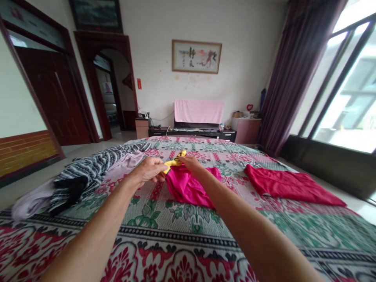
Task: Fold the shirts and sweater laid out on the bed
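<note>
A bright pink garment point(188, 186) with a yellow, black-marked part point(178, 159) lies bunched on the patterned bed cover point(152, 239). At its left end, my left hand point(151, 170) is closed, pinching the yellow edge between thumb and fingers. My right hand point(190, 162) reaches over the garment's top, its fingers closed at the yellow part; the fingertips are partly hidden. My right forearm covers some of the pink cloth.
To the left lie a black-and-white striped knit garment point(94, 168) and a pale lilac cloth point(125, 164). On the right rests a folded red garment point(293, 186). Beyond the bed stands a low cabinet point(202, 135) with a pink cloth point(199, 111) draped over something above it.
</note>
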Demonstrator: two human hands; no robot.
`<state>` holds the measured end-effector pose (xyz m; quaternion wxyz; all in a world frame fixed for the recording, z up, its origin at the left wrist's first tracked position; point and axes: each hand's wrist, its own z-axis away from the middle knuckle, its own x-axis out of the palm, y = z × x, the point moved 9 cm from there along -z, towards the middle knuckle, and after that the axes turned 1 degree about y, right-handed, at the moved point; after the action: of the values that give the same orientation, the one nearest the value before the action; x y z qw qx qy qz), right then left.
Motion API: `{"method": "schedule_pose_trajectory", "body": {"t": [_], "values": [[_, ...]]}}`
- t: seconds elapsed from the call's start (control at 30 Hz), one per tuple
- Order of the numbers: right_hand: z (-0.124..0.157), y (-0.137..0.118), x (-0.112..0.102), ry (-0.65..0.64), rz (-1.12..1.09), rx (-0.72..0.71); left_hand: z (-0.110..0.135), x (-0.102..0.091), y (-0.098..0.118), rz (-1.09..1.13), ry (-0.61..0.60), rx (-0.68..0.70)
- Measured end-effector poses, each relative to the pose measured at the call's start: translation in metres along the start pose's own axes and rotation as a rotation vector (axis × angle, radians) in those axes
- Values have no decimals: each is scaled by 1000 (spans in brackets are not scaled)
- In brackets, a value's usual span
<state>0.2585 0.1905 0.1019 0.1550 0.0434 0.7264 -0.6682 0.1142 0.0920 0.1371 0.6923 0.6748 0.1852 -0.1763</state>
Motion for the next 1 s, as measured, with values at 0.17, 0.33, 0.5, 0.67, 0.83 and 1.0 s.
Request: {"method": "schedule_pose_trajectory", "body": {"t": [0.17, 0.33, 0.5, 0.67, 0.83, 1.0], "values": [[14, 10, -51, -22, -332, 131, 9, 41, 41, 53, -38, 181], [29, 35, -97, 25, -384, 128, 17, 97, 68, -67, -121, 374], [45, 70, -126, 49, -417, 159, 24, 150, 70, -310, -117, 455], [47, 86, -137, 75, -416, 150, 28, 174, 58, -339, -144, 467], [38, 93, -140, 159, -259, 114, 34, 165, 56, -485, -113, 556], [32, 103, -152, 302, -65, 93, 37, 166, 48, -712, -98, 682]]}}
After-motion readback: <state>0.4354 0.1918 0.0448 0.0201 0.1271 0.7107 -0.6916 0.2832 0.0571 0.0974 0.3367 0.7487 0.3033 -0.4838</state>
